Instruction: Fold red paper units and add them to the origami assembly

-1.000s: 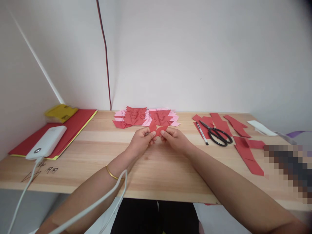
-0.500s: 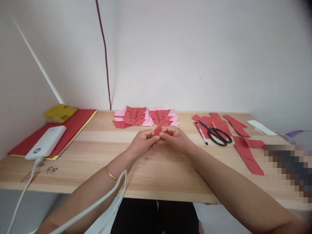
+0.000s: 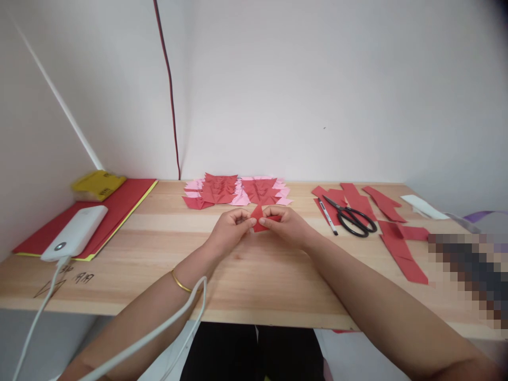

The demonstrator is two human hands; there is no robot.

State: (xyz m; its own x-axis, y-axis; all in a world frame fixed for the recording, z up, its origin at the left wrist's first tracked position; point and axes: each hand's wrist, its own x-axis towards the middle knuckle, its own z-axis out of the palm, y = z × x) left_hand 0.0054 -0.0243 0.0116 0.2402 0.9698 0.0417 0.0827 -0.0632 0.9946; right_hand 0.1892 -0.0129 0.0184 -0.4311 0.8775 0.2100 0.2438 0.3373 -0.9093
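A small folded piece of red paper (image 3: 259, 219) is held between my two hands above the middle of the wooden table. My left hand (image 3: 234, 225) pinches its left edge between thumb and fingers. On the other side, my right hand (image 3: 283, 222) grips it with the thumb pressed on its front. One pointed flap of the paper sticks up between the hands. Just behind, rows of folded red and pink paper pieces (image 3: 220, 189) lie near the wall. My fingers hide parts of the held paper.
Black-handled scissors (image 3: 353, 219) and a pen (image 3: 327, 216) lie on the right among red paper strips (image 3: 405, 254). At the left, a white power bank (image 3: 77, 230) with a cable and a yellow packet (image 3: 99, 184) rest on red sheets (image 3: 123, 201). The cable crosses my left forearm.
My left thumb has shifted slightly left, off the middle of the red paper, so more of its front shows. My right hand keeps its grip.
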